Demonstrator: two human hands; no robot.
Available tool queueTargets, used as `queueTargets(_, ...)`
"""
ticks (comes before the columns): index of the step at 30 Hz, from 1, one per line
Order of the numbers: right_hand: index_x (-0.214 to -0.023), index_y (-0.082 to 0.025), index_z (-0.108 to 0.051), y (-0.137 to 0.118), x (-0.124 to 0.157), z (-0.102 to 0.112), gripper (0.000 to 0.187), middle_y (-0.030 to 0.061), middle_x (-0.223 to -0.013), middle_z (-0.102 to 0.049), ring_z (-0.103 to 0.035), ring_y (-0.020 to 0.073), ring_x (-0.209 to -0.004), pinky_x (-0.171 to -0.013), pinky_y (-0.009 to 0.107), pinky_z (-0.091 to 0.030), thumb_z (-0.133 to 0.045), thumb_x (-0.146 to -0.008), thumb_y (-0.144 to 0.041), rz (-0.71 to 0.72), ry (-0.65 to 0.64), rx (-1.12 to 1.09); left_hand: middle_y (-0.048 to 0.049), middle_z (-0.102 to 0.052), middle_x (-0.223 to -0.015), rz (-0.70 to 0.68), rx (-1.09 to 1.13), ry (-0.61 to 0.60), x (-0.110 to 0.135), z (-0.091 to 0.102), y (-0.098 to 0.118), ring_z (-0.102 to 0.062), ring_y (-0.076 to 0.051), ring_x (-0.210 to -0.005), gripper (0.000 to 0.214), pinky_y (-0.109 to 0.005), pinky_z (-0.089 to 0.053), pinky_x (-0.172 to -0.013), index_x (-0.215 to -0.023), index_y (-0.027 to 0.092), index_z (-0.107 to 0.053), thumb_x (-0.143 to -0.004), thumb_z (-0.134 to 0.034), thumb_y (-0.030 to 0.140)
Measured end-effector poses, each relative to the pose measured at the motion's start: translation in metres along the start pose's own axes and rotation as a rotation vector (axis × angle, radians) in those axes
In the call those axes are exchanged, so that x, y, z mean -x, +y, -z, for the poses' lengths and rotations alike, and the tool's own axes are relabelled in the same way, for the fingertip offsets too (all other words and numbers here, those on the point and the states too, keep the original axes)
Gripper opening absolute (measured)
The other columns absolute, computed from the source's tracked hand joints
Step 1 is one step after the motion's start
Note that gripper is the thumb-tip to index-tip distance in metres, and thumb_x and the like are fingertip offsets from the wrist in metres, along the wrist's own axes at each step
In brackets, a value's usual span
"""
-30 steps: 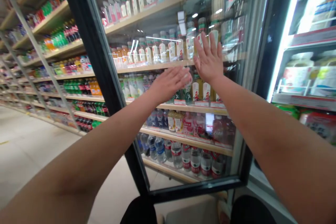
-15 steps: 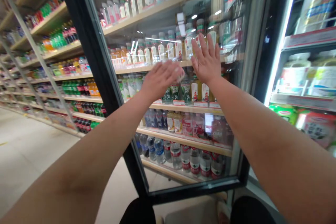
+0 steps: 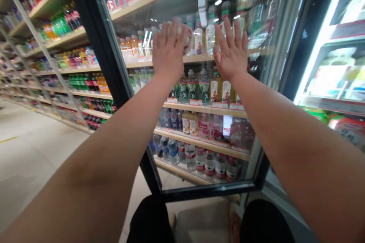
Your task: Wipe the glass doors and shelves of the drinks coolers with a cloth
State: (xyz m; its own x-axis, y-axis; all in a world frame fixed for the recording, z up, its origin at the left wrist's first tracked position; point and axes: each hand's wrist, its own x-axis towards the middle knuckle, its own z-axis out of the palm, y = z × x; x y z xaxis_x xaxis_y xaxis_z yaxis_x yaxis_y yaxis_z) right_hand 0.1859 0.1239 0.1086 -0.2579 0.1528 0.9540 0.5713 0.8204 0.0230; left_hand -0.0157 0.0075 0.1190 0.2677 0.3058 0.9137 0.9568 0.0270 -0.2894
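A: What are the hands doing at the centre of the frame?

B: Both are raised side by side, palms forward; the left hand (image 3: 168, 51) has its fingers only slightly apart, the right hand (image 3: 231, 51) has them spread wide; neither is clamped on anything.

A: And the glass door (image 3: 258, 26)?

B: It fills the middle of the frame, black-framed, with the hands right at it; whether the palms touch the glass, I cannot tell; green-labelled bottles (image 3: 193, 86) stand behind it on the shelf (image 3: 199, 105), just below the hands.

A: Which step is this, then?

B: Hands set at the door, I'd judge; reaching those bottles would call for getting past the glass.
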Motion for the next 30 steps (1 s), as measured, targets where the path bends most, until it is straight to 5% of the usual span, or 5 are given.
queueTargets(7, -0.167, -0.032, -0.023, 0.001, 0.002, 0.001, 0.065, -0.0098, -0.176, -0.01, -0.004, 0.0212, -0.165, -0.135, 0.051, -0.001, -0.017, -0.105, -0.052, 0.015, 0.022, -0.012, -0.0005, -0.036, -0.17, -0.456, -0.008, -0.422, 0.037, -0.006, 0.045, -0.019, -0.021, -0.162, 0.052, -0.054, -0.019, -0.134, -0.163, 0.025, -0.036, -0.112, -0.026, 0.021)
queueTargets(14, -0.165, -0.039, -0.024, 0.0, 0.005, 0.001, 0.064, -0.0155, -0.175, -0.013, -0.007, 0.0171, -0.164, -0.136, 0.051, -0.005, -0.017, -0.103, -0.052, 0.03, 0.064, -0.015, -0.0134, -0.013, -0.176, 0.064, -0.119, 0.044, 0.0, 0.006, 0.013, -0.001, -0.029, -0.162, 0.056, -0.068, -0.002, -0.13, -0.165, 0.01, -0.024, -0.11, -0.035, 0.016)
queueTargets(20, -0.162, -0.036, -0.034, 0.003, -0.001, 0.002, 0.063, -0.0084, -0.173, -0.025, -0.018, 0.0227, -0.162, -0.135, 0.053, -0.016, -0.032, -0.101, -0.053, 0.037, 0.129, 0.004, -0.0005, -0.031, -0.172, -0.472, -0.099, -0.459, 0.041, 0.023, 0.025, -0.017, -0.02, -0.162, 0.05, -0.05, -0.019, -0.135, -0.16, 0.025, -0.04, -0.111, -0.03, 0.02)
queueTargets(26, -0.165, -0.022, -0.034, 0.001, -0.008, 0.005, 0.061, 0.0036, -0.172, -0.029, -0.027, 0.03, -0.16, -0.132, 0.055, -0.026, -0.032, -0.109, -0.046, 0.045, 0.174, 0.075, -0.01, -0.014, -0.177, 0.102, -0.303, -0.051, 0.041, 0.04, -0.007, -0.004, -0.026, -0.163, 0.058, -0.055, -0.009, -0.135, -0.167, 0.013, -0.023, -0.11, -0.034, 0.02)
queueTargets(30, -0.166, -0.024, -0.03, -0.001, -0.005, 0.005, 0.061, 0.002, -0.174, -0.024, -0.02, 0.0279, -0.163, -0.134, 0.056, -0.023, -0.029, -0.11, -0.047, 0.031, 0.122, 0.11, 0.0015, -0.024, -0.175, -0.245, -0.168, -0.33, 0.056, 0.033, 0.007, -0.003, -0.017, -0.164, 0.056, -0.05, -0.015, -0.136, -0.165, 0.027, -0.033, -0.11, -0.023, 0.02)
